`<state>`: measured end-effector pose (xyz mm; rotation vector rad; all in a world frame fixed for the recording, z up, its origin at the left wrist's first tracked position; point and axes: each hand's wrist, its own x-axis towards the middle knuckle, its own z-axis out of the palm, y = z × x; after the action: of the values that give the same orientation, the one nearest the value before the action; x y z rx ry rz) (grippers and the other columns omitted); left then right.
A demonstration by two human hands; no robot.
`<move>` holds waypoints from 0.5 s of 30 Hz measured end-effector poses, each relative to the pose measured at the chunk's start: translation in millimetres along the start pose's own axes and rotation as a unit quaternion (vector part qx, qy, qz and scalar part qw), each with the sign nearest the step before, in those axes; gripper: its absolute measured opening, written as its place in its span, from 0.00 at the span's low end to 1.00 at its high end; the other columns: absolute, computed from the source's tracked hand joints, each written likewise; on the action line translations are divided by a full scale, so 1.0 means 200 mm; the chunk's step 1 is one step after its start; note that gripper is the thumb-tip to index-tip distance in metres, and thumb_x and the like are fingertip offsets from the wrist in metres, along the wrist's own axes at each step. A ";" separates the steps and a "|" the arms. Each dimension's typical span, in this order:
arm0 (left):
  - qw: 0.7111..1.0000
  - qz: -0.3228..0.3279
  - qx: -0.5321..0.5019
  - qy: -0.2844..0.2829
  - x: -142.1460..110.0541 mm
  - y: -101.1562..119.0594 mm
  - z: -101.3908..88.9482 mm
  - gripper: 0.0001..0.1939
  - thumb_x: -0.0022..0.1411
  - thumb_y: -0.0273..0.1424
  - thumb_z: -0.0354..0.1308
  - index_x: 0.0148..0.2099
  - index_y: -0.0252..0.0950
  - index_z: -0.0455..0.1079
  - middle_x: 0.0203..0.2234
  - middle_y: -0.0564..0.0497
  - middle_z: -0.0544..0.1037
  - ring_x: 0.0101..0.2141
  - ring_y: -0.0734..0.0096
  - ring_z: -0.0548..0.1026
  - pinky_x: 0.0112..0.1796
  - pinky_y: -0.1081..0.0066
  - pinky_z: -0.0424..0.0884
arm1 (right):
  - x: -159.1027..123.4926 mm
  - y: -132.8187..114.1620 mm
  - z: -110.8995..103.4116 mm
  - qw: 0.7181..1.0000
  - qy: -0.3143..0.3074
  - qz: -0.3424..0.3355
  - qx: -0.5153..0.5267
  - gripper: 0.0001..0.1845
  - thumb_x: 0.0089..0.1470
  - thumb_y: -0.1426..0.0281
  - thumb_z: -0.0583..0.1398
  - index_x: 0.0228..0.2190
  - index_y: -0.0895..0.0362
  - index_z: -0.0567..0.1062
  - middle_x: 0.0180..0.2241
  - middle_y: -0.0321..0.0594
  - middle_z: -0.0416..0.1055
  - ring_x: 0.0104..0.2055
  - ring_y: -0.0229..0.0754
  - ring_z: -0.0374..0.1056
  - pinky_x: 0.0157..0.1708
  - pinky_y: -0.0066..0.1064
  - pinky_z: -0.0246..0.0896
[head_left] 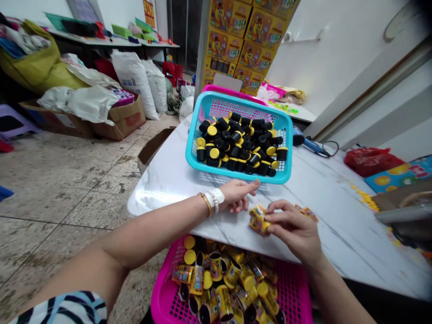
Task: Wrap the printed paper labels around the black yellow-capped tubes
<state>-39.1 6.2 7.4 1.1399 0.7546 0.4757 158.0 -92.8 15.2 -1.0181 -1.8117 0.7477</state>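
Right hand [299, 229] pinching yellow labels [258, 219], left hand [238, 192] with grip unclear, blue basket [232, 175] of black bottles [233, 150] beyond, pink basket [303, 297] below

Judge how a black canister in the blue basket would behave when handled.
The black canister would probably roll if laid sideways, given its round body. It is likely stiff, since the piled ones show no obvious dents.

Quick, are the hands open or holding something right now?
Left hand: partly curled, palm hidden; grip can't be told.
Right hand: closed on glossy yellow printed piece, shape unclear.
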 end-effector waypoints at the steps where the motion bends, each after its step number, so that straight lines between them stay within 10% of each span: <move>1: 1.000 0.012 0.006 0.023 0.00 0.01 0.00 0.36 0.57 0.64 0.54 0.42 0.32 0.70 0.14 0.56 0.71 0.11 0.78 0.64 0.13 0.78 0.54 | -0.06 -0.04 0.00 1.000 -0.024 0.002 -0.017 0.10 0.51 0.72 0.70 0.36 0.47 0.85 0.37 0.43 0.74 0.38 0.45 0.74 0.35 0.35 0.75; 6: 0.995 0.065 0.074 0.025 0.04 0.01 -0.01 0.24 0.60 0.52 0.61 0.34 0.34 0.69 0.16 0.56 0.72 0.12 0.78 0.66 0.15 0.78 0.56 | -0.29 -0.15 0.00 0.991 -0.115 0.038 -0.057 0.11 0.51 0.70 0.70 0.39 0.47 0.85 0.37 0.43 0.77 0.32 0.43 0.76 0.30 0.30 0.74; 9: 0.983 0.096 0.154 0.037 0.04 -0.02 0.00 0.18 0.58 0.45 0.65 0.30 0.35 0.70 0.16 0.57 0.72 0.12 0.79 0.66 0.16 0.78 0.58 | -0.30 -0.08 -0.01 0.983 -0.016 0.055 -0.172 0.13 0.54 0.66 0.67 0.43 0.45 0.84 0.35 0.43 0.77 0.31 0.44 0.76 0.27 0.30 0.73; 15: 0.963 0.121 0.223 0.092 0.00 -0.03 0.04 0.19 0.53 0.46 0.67 0.22 0.37 0.73 0.13 0.56 0.69 0.15 0.73 0.69 0.17 0.74 0.62 | 0.16 0.14 0.12 0.962 0.091 -0.019 -0.257 0.14 0.53 0.60 0.68 0.43 0.35 0.80 0.41 0.39 0.76 0.45 0.49 0.75 0.31 0.35 0.75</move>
<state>-32.9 -1.6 3.2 1.6384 0.9169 0.6438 136.6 -52.8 -4.0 -1.3283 -1.8956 0.1431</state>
